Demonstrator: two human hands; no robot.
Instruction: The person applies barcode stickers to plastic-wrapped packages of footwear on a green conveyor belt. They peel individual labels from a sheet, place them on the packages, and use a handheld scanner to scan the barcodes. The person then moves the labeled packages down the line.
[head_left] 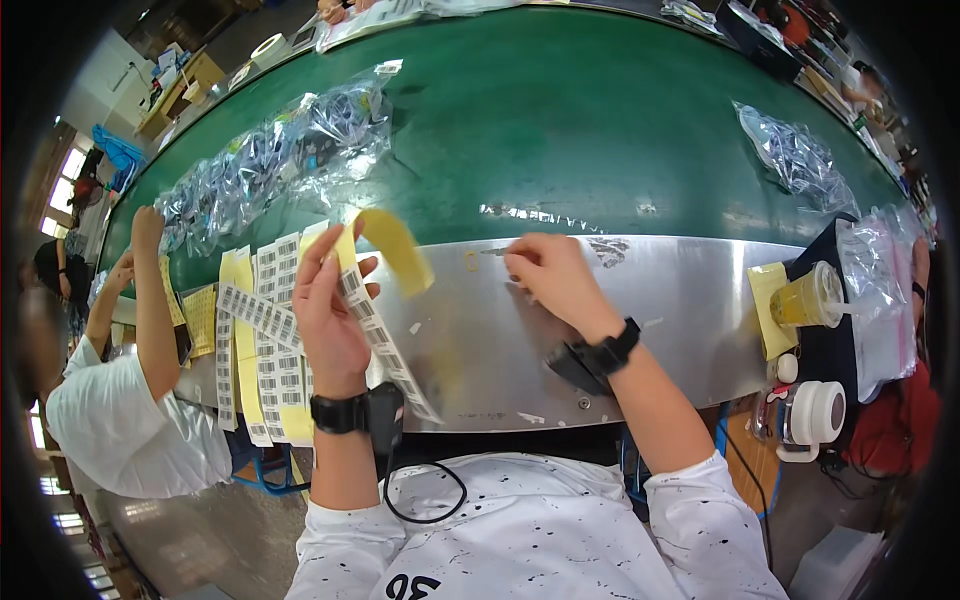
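At the near left, a strip (376,331) is clamped in the fingers of the left hand (332,318), seemingly to keep it steady, while the right hand (562,285) is held with fingertips together over the metal (490,350), and more strips (268,375) are laid farther left, likely for easy reach.

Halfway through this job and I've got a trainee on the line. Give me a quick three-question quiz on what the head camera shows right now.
1. Which of the wearer's hands holds the loose strip of barcode labels?
2. True or false: the wearer's right hand is touching that strip too.
3. Where is the drink cup in the picture?
A) left of the left hand
B) between the two hands
C) right of the right hand

Key:
1. The left hand.
2. False; the right hand is apart from it.
3. C.
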